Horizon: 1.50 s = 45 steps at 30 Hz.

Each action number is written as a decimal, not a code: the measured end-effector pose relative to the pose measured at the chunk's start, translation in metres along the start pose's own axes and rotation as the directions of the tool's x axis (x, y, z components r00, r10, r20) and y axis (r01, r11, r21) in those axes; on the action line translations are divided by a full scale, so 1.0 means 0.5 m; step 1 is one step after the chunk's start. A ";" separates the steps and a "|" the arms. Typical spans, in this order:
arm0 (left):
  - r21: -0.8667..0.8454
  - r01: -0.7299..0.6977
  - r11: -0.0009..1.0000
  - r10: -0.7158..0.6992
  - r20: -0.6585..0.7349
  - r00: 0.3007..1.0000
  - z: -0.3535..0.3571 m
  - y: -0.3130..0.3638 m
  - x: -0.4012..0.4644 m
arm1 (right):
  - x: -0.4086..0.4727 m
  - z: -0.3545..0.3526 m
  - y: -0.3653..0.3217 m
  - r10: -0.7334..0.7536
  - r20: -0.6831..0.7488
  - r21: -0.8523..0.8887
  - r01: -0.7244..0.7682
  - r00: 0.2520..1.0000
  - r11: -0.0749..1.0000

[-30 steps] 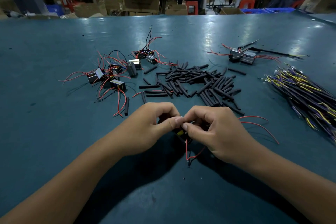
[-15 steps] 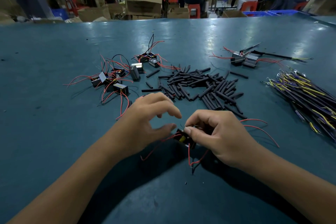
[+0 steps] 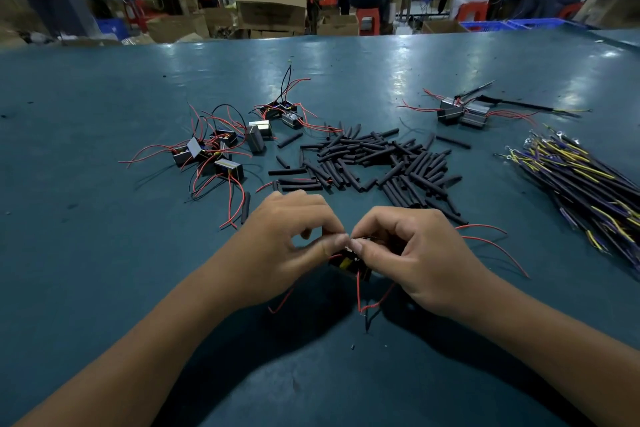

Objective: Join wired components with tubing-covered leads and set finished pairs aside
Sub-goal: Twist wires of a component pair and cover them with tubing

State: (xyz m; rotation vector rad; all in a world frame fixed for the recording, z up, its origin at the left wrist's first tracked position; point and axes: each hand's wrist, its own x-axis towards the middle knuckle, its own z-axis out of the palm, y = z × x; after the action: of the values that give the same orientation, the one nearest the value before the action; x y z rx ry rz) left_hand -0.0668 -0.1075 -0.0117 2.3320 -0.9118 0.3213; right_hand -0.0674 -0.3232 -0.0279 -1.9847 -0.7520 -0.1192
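Mid-task: on green table (image 3: pixel 104 253), purple-and-yellow lead bundle (image 3: pixel 581 191) and heat-shrink tubing pile (image 3: pixel 374 163) largely unused; loose red-wired components (image 3: pixel 214 156) far left, probably finished pair (image 3: pixel 462 113) far right. Centre: left hand (image 3: pixel 287 239) and right hand (image 3: pixel 415 253), fingertips together, pinching fine wire above black component (image 3: pixel 346 263).

No legible text, label, brand or number anywhere: cardboard boxes (image 3: pixel 270 2) in the background too blurred, small black components (image 3: pixel 227 168) on the table too small to read
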 end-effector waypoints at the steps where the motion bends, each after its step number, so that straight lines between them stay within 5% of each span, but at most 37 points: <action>1: -0.131 0.108 0.986 -0.103 0.045 0.994 0.001 0.001 -0.001 | -0.001 0.001 -0.002 -0.010 -0.006 -0.007 0.010 1.000 1.000; 5: -0.546 0.462 0.699 -0.412 0.222 0.884 0.007 0.011 0.001 | -0.002 0.007 -0.004 -0.043 -0.029 -0.061 0.041 0.999 0.997; 10: -0.661 0.570 0.487 -0.515 0.310 0.799 0.017 0.020 0.002 | -0.002 0.008 -0.001 -0.003 -0.032 -0.031 0.002 0.999 1.000; 16: -0.514 0.452 0.729 -0.465 0.113 0.878 -0.017 0.015 -0.002 | 0.003 0.000 0.005 0.106 -0.101 0.071 -0.099 0.989 0.993; 32: -0.541 0.424 0.727 -0.405 0.161 0.900 -0.008 0.040 -0.007 | 0.010 0.001 0.011 0.185 -0.165 0.138 -0.163 0.969 0.977; 37: -0.025 0.056 0.998 -0.061 -0.229 0.972 -0.007 0.019 -0.003 | 0.008 -0.001 0.009 0.163 -0.115 0.135 -0.147 0.980 0.980; 45: 0.285 -0.173 0.943 0.232 -0.190 0.954 0.000 0.009 0.000 | 0.006 0.000 0.000 0.103 -0.041 0.091 -0.099 0.994 0.991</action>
State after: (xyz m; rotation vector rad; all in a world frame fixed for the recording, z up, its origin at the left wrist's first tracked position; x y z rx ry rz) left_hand -0.0697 -0.1102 -0.0098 2.3792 -1.0535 0.8197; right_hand -0.0648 -0.3219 -0.0267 -1.9249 -0.6158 -0.0696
